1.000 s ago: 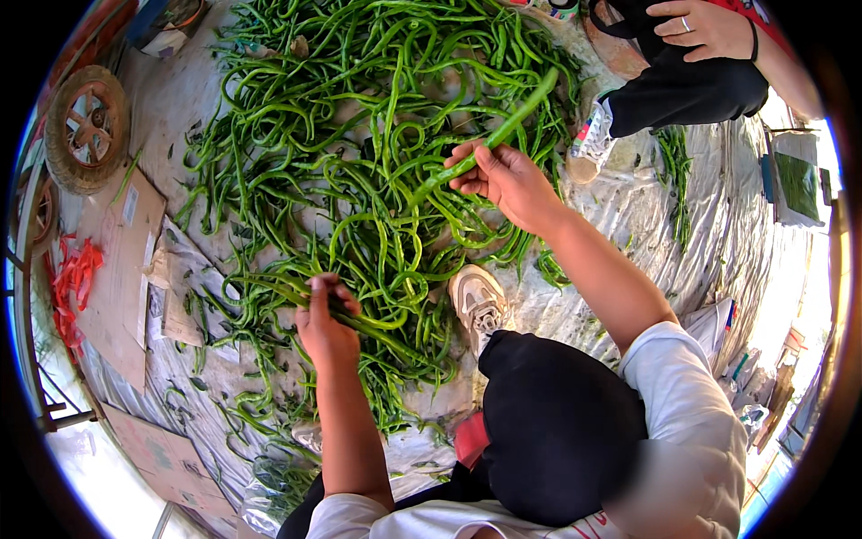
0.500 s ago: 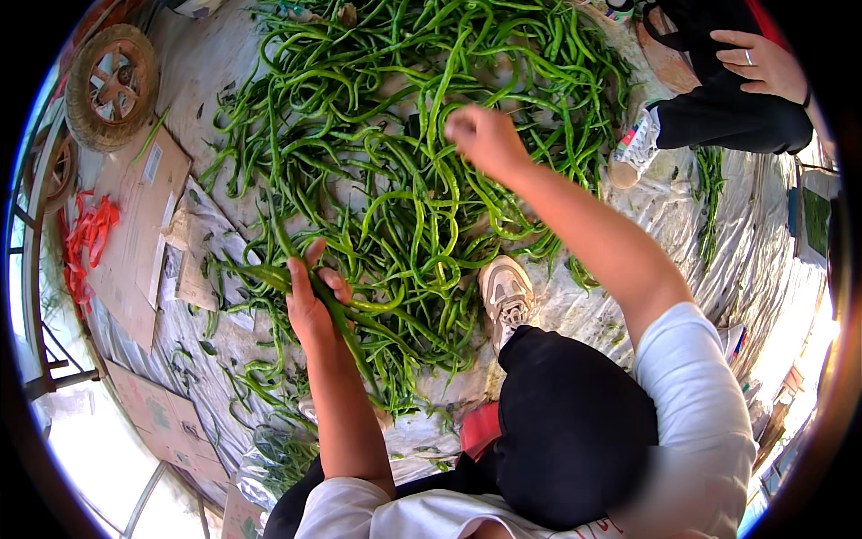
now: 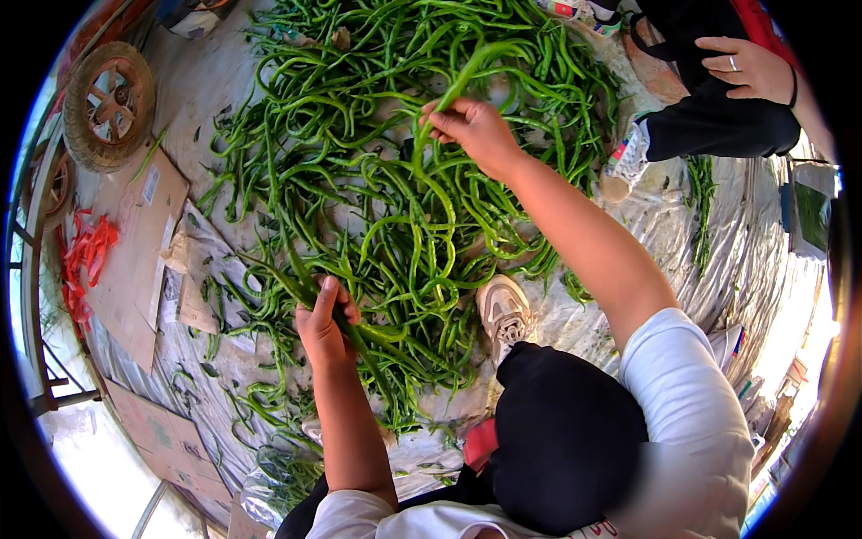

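A wide heap of long green chili peppers covers the ground sheet before me. My left hand is closed round several long peppers, whose ends stick out past the thumb and below the fingers. Farther off to the right, my right hand pinches a long, curved chili pepper above the heap. That pepper rises past the fingers and is slightly blurred at its upper end.
Another person's hand rests at the upper right, near their shoe. My own shoe is at the heap's near right edge. To the left are a wheel, flattened cardboard and red plastic. A clear bag of peppers sits at lower left.
My right hand has taken hold of a pepper and lifted it from the heap. The left hand's fingers have closed in round its peppers, and it sits slightly lower.
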`<control>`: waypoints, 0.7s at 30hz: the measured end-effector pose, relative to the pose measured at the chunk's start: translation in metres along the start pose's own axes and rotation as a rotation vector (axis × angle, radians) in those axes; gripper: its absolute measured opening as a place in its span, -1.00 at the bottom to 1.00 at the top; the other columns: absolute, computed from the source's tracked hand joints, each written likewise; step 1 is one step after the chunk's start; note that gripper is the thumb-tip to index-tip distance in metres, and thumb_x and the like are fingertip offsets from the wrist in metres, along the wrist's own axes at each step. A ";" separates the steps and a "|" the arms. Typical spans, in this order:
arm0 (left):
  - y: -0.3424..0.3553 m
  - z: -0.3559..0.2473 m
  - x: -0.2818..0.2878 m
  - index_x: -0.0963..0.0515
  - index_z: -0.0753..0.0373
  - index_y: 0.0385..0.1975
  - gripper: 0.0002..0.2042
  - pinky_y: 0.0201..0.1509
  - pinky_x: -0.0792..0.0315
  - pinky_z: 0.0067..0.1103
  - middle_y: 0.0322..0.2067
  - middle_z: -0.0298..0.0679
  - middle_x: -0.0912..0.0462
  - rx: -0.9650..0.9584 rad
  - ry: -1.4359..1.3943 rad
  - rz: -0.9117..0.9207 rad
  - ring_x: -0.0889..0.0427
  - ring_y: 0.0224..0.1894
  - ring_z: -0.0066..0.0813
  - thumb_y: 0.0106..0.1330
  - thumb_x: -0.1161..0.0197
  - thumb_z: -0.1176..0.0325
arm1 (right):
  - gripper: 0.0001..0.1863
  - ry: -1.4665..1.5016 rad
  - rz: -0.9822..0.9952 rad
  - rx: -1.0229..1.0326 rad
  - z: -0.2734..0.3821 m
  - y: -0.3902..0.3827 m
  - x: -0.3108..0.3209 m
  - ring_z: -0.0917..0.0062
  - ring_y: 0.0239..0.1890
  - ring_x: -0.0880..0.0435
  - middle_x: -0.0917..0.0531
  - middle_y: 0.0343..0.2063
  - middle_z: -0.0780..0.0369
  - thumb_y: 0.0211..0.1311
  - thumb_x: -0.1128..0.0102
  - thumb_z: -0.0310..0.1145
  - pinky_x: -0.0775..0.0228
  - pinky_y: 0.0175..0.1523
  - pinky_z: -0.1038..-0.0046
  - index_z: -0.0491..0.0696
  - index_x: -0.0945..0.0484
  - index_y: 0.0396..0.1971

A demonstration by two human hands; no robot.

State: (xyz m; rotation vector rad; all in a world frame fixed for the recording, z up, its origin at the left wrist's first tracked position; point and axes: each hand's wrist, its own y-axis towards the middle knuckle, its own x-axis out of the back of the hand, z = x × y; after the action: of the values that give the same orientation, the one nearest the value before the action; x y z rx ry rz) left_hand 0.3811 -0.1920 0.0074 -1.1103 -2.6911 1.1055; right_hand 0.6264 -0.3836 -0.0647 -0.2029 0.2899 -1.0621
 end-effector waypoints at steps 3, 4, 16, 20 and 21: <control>0.003 0.013 0.002 -0.37 0.22 -0.42 -0.84 -0.66 -0.18 -0.66 -0.58 -0.28 -0.41 0.014 -0.031 0.072 -0.33 -0.65 -0.57 0.23 -0.25 0.38 | -0.81 0.192 0.088 0.089 0.012 -0.023 -0.003 0.64 -0.19 -0.61 -0.64 -0.18 0.28 0.30 -0.08 -0.46 -0.45 -0.08 0.62 -0.09 -0.55 -0.12; -0.003 0.014 -0.013 -0.34 0.22 -0.44 -0.81 -0.66 -0.16 -0.67 -0.60 -0.29 -0.38 0.056 -0.034 0.058 -0.31 -0.65 -0.57 0.23 -0.25 0.37 | -0.80 0.196 0.091 0.116 0.017 -0.032 -0.003 0.61 -0.18 -0.62 -0.64 -0.17 0.27 0.27 -0.10 -0.49 -0.47 -0.06 0.59 -0.10 -0.56 -0.12; 0.000 0.029 -0.026 -0.45 0.28 -0.11 -0.76 -0.60 -0.29 -0.72 -0.32 -0.16 -0.65 0.129 -0.029 -0.069 -0.60 -0.44 -0.52 0.30 -0.15 0.31 | -0.66 -0.576 0.443 0.828 -0.009 -0.103 -0.041 0.28 -0.08 -0.57 -0.62 -0.21 0.20 -0.02 -0.06 -0.56 -0.42 0.05 0.36 -0.02 -0.59 -0.19; 0.006 0.016 -0.010 -0.41 0.24 0.02 -0.68 -0.60 -0.25 -0.71 -0.45 -0.28 -0.60 0.059 -0.017 -0.010 -0.54 -0.53 -0.56 0.31 -0.12 0.29 | -0.59 -1.055 -0.293 0.349 -0.026 -0.026 0.055 0.17 0.14 -0.39 -0.48 0.05 0.08 0.12 -0.22 -0.35 -0.22 0.22 0.23 -0.03 -0.44 0.00; 0.008 0.015 -0.009 -0.39 0.24 0.03 -0.67 -0.58 -0.24 -0.70 -0.49 -0.31 -0.55 0.069 -0.011 0.013 -0.50 -0.54 -0.57 0.31 -0.12 0.30 | -0.46 -1.215 -0.380 0.381 -0.033 -0.004 0.091 0.15 0.21 -0.31 -0.36 0.18 0.08 0.14 -0.23 -0.29 -0.17 0.26 0.21 0.00 -0.31 0.14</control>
State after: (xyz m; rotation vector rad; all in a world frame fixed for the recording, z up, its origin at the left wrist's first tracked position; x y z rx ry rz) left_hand 0.3886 -0.2031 -0.0072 -1.1161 -2.6358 1.1999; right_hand 0.6534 -0.4660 -0.1067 -0.5271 -1.0707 -1.1623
